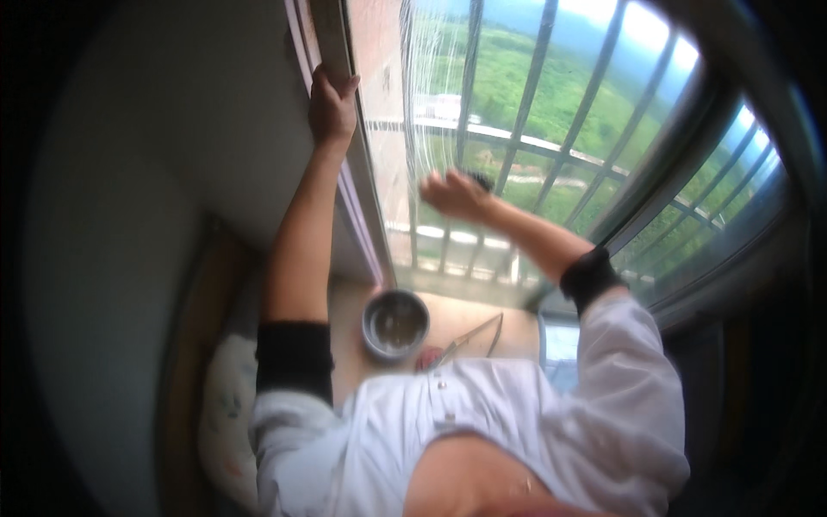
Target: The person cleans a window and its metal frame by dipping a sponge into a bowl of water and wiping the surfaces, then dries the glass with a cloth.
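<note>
High on the left, my left hand [332,108] is wrapped round the edge of the upright window frame [334,34]. My right hand [457,195] is in front of the window glass [438,65], its fingers curled. A dark, rough-looking object [481,179] shows at the back of that hand; its kind is too blurred to tell, and the fingers partly hide what they hold. Whitish streaks run down the pane beside and above the right hand.
Below the window, a grey round basin [394,326] with cloudy liquid stands on a tan surface [465,312]. A thin angled tool [469,338] and a small red item [428,358] lie beside it. Bars [527,77] stand outside the glass. A pale bag-like bundle [228,422] is at lower left.
</note>
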`<state>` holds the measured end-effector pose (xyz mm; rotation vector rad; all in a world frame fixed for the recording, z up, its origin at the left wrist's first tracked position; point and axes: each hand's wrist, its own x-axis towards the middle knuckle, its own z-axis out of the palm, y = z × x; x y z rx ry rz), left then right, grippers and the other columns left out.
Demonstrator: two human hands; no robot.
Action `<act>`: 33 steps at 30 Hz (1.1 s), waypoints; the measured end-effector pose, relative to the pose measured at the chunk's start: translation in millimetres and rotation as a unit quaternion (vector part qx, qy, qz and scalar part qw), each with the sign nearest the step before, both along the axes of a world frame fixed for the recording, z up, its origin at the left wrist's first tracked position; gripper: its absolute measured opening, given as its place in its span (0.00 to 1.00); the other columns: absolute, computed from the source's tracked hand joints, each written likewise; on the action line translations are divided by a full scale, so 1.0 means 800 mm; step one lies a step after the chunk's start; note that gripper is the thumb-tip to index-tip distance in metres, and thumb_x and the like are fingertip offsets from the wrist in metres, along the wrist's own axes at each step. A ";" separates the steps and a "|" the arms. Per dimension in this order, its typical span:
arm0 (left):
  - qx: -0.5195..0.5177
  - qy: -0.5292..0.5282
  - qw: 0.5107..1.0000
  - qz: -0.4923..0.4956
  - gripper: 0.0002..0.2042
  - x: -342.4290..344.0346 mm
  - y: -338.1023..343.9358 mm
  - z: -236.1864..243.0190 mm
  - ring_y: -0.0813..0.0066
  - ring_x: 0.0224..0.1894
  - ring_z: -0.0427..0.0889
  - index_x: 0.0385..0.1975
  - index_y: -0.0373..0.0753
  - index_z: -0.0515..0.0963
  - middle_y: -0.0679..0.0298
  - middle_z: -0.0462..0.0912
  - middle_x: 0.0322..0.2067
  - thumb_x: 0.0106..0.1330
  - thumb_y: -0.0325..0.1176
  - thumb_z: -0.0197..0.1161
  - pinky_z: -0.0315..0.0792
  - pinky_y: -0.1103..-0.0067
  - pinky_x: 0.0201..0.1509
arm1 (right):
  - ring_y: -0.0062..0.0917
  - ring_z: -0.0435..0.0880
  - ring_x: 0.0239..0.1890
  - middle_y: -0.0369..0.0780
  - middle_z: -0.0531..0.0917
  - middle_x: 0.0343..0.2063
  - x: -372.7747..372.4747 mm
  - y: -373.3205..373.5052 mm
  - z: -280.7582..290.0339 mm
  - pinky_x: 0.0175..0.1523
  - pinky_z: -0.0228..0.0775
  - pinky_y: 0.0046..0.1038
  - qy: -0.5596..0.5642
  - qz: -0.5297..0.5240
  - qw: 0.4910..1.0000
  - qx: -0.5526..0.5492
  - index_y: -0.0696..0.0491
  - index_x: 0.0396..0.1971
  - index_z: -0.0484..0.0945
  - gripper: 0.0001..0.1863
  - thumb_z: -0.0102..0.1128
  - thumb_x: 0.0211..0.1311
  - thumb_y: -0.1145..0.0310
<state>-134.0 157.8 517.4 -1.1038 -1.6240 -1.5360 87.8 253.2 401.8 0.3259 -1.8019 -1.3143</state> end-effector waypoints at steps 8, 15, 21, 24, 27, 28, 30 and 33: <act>-0.007 0.018 1.000 -0.024 0.28 0.007 -0.012 0.002 0.44 0.51 0.75 0.57 0.31 0.63 0.43 0.75 0.49 0.63 0.42 0.64 0.71 0.65 0.53 | 0.24 0.73 0.29 0.36 0.77 0.28 0.030 0.063 0.337 0.32 0.63 0.30 0.236 0.074 0.966 -0.073 0.50 0.34 0.76 0.06 0.57 0.59 0.64; -0.018 0.016 1.000 -0.010 0.27 0.016 -0.016 0.005 0.47 0.52 0.75 0.57 0.30 0.63 0.43 0.75 0.50 0.65 0.40 0.62 0.70 0.66 0.55 | 0.21 0.69 0.44 0.30 0.71 0.40 0.080 0.016 0.058 0.39 0.61 0.24 0.043 -0.158 0.987 0.007 0.42 0.43 0.73 0.17 0.61 0.50 0.67; -0.032 0.017 0.999 -0.021 0.26 0.015 -0.016 0.005 0.49 0.51 0.76 0.57 0.30 0.64 0.45 0.76 0.48 0.65 0.38 0.62 0.70 0.68 0.54 | 0.21 0.74 0.37 0.31 0.77 0.36 0.114 0.065 0.146 0.29 0.62 0.24 0.063 -0.136 0.982 -0.112 0.44 0.34 0.75 0.06 0.60 0.56 0.65; -0.038 0.000 0.999 -0.034 0.26 0.013 -0.016 0.005 0.48 0.52 0.75 0.57 0.29 0.64 0.44 0.75 0.50 0.65 0.38 0.62 0.70 0.68 0.55 | 0.23 0.73 0.33 0.34 0.76 0.29 0.138 0.104 0.302 0.33 0.64 0.29 0.243 -0.044 0.957 -0.154 0.48 0.32 0.74 0.06 0.58 0.56 0.64; -0.040 -0.002 0.999 -0.011 0.27 0.011 -0.014 0.005 0.48 0.55 0.74 0.58 0.29 0.63 0.43 0.73 0.53 0.65 0.39 0.62 0.70 0.68 0.57 | 0.22 0.76 0.18 0.35 0.75 0.17 0.150 0.091 0.287 0.19 0.66 0.31 0.232 -0.150 0.880 -0.386 0.49 0.31 0.77 0.10 0.52 0.68 0.60; -0.049 -0.010 0.999 0.000 0.28 0.010 -0.013 0.005 0.48 0.56 0.73 0.58 0.29 0.63 0.43 0.72 0.54 0.65 0.40 0.62 0.69 0.68 0.58 | 0.19 0.75 0.19 0.34 0.76 0.20 0.151 0.080 0.240 0.19 0.63 0.28 0.183 -0.133 0.960 -0.163 0.50 0.35 0.76 0.10 0.57 0.64 0.59; -0.032 -0.004 0.999 -0.016 0.29 0.009 -0.012 0.005 0.48 0.57 0.73 0.59 0.29 0.62 0.43 0.71 0.55 0.65 0.40 0.62 0.69 0.68 0.59 | 0.22 0.72 0.39 0.30 0.72 0.34 0.152 0.050 0.133 0.37 0.64 0.26 0.146 -0.214 0.966 0.005 0.42 0.46 0.71 0.16 0.59 0.57 0.64; -0.038 -0.007 0.999 -0.014 0.30 0.007 -0.013 0.005 0.48 0.57 0.73 0.61 0.29 0.61 0.43 0.71 0.56 0.66 0.41 0.61 0.69 0.68 0.59 | 0.21 0.68 0.40 0.31 0.70 0.36 0.161 0.037 0.065 0.37 0.58 0.24 0.007 -0.062 0.987 -0.147 0.42 0.41 0.70 0.18 0.63 0.49 0.65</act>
